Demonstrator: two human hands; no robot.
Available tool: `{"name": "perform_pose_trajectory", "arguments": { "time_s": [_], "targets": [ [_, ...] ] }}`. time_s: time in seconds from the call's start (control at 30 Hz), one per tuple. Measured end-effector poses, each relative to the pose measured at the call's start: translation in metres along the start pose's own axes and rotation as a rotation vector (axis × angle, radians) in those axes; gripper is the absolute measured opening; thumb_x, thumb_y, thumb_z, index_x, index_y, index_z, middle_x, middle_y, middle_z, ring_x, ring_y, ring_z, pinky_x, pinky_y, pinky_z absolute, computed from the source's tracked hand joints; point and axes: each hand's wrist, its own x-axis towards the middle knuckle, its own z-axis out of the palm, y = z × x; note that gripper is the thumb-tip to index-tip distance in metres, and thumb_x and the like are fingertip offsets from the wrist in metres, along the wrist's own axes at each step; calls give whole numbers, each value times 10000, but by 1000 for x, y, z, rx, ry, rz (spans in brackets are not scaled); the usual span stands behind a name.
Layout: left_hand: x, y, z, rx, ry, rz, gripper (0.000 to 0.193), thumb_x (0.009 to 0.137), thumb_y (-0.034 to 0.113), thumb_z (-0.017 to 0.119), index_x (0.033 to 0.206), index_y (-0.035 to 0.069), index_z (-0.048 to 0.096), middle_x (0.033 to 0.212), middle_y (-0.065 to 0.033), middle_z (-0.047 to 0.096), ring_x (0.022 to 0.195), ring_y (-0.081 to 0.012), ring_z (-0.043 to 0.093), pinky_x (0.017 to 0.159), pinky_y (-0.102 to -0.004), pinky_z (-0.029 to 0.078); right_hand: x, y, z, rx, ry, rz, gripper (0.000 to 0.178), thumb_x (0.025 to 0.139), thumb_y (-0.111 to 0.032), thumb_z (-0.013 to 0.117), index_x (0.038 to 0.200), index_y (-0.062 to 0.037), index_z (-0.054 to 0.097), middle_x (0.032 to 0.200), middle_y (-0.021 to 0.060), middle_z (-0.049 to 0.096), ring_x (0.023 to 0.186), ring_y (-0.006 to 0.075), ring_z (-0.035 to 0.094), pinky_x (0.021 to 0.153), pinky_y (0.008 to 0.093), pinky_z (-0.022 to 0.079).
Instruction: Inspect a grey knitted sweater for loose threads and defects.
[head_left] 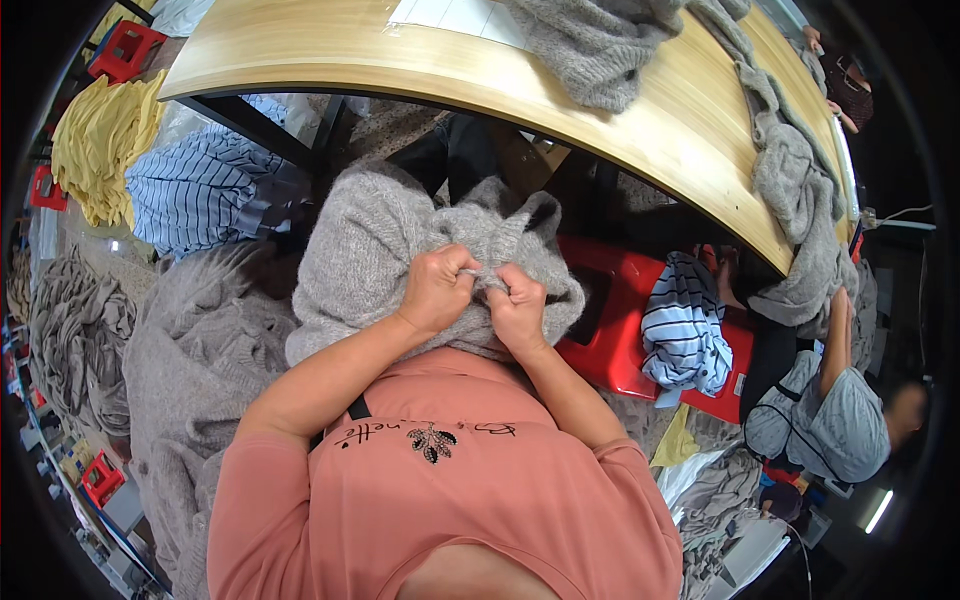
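Note:
A grey knitted garment [360, 240] lies bunched across my lap. My left hand [438, 287] is closed on it, with thumb and fingers pinching the knit. Close beside, my right hand [517, 306] pinches the same garment, its fist a short gap from the left one. Between the two hands a small bit of the fabric is gathered up. What exactly sits between the fingertips is too small to make out. Loose folds of the garment rise beyond my hands, toward the table.
Ahead stands a wooden table [330, 50] with grey knitwear [600, 50] on it. Red stools [615, 310] are at my right, one holding a blue striped garment [685, 325]. Grey knits [210, 350], a striped pile [200, 185] and yellow cloth [105, 140] lie left. Another person [820, 410] sits right.

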Motion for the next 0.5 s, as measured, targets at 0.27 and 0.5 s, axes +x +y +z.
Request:
{"name": "perform_pose_trajectory", "arguments": {
  "time_s": [0.27, 0.5],
  "targets": [
    [-2, 6, -10, -257, -102, -148, 94, 677, -19, 532, 746, -3, 593, 647, -95, 585, 587, -134, 551, 547, -273, 444, 3, -5, -11, -255, -16, -383, 182, 571, 29, 534, 744, -23, 555, 647, 118, 513, 562, 287, 523, 491, 365, 419],
    [3, -2, -20, -211, -314, -272, 119, 681, -4, 590, 799, -16, 596, 717, -59, 606, 676, -81, 548, 599, -231, 450, 1, 12, -10, -329, 65, -634, 249, 573, 28, 535, 820, 2, 556, 691, 119, 534, 593, 269, 538, 496, 358, 433]
  ]
}}
